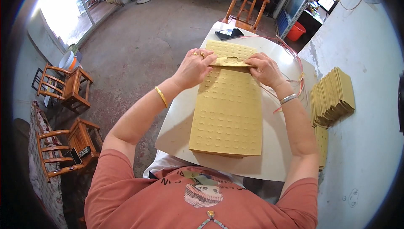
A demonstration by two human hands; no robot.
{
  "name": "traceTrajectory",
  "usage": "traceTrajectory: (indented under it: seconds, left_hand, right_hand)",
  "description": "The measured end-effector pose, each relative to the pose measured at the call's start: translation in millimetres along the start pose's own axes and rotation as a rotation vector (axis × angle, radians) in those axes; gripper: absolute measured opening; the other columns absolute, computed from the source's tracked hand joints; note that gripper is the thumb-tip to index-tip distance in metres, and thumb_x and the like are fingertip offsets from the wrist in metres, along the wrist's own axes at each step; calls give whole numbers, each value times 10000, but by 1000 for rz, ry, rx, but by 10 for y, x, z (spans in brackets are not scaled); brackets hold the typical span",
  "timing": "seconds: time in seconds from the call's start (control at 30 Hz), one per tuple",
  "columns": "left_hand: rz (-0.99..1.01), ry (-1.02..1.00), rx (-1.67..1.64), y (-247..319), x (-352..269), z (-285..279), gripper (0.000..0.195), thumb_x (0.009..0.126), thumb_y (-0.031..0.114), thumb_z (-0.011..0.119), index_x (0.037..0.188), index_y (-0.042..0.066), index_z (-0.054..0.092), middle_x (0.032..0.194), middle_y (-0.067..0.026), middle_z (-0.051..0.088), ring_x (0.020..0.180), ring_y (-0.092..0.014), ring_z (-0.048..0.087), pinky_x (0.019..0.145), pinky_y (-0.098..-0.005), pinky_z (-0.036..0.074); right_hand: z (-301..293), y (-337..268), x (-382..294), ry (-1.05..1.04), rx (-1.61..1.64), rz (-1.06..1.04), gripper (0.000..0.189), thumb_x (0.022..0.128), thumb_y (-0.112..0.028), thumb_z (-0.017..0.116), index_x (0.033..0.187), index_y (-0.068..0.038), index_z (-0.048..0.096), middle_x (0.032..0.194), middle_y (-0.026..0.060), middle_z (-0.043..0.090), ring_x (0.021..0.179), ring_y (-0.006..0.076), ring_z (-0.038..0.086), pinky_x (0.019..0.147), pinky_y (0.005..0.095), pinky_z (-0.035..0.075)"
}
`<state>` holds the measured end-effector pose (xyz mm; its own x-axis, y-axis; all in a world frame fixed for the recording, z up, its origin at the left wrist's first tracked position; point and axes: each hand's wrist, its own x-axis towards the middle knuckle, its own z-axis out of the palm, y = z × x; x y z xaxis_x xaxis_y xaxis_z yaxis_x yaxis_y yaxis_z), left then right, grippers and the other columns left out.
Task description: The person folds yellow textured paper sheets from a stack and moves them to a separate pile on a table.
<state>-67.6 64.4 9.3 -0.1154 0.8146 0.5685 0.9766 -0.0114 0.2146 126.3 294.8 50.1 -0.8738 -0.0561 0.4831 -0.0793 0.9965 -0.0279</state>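
Note:
A stack of yellow paper sheets (225,106) with rows of round die-cut marks lies lengthwise on the white table (180,115) before me. At its far end, a folded-over yellow sheet (232,46) is held between both hands. My left hand (198,66) grips the fold's left end, thumb and fingers pressed on the paper. On the right end, my right hand (266,70) pinches the same fold. One round cut between the hands gapes along its edge. Whether the folded sheet is still joined to the stack below cannot be told.
A smartphone (229,34) lies at the table's far end, near loose pink and red straps (295,55). Bundled folded yellow sheets (333,98) stand on the right by the wall. A wooden chair (247,8) is beyond the table; two more wooden chairs (79,87) stand left.

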Motion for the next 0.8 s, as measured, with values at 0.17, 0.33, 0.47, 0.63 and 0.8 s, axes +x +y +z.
traceTrajectory:
  seconds: [0.17,0.33,0.47,0.63,0.8]
  left_hand:
    - [108,80,-131,439,-180,-58,388,855,80,678,1238,69,610,1375,-137,540,1321,-326,468,1137,-471,329]
    - [42,-164,-367,595,-282,-44,262,881,127,673,1133,56,674,1320,-127,606,1310,-304,499,1147,-470,328]
    - [30,-162,-384,591,-296,-34,274,897,127,647,1161,54,667,1307,-125,616,1296,-306,516,1153,-479,315]
    - [-6,-145,-395,541,-302,55,259,921,140,611,1160,63,676,1323,-133,611,1324,-314,494,1165,-482,279]
    - [-24,-138,-407,544,-319,10,267,906,74,608,1158,23,679,1341,-130,613,1335,-323,487,1176,-456,277]
  right_hand:
    - [228,307,-60,120,519,399,157,893,-88,665,1015,-11,727,892,80,741,802,140,661,763,270,521]
    - [262,592,81,448,748,670,201,945,-186,678,970,9,718,796,-26,677,697,47,546,631,228,448]
    - [1,667,-207,689,782,771,197,950,-209,676,963,-19,724,756,-44,641,642,37,515,578,214,422]
    - [-292,357,-1350,794,983,894,191,893,-100,694,1055,0,680,933,22,679,756,73,592,664,241,487]
    - [-676,-393,-2629,905,823,1187,287,872,-73,687,1145,14,660,1023,56,689,846,105,624,721,265,515]
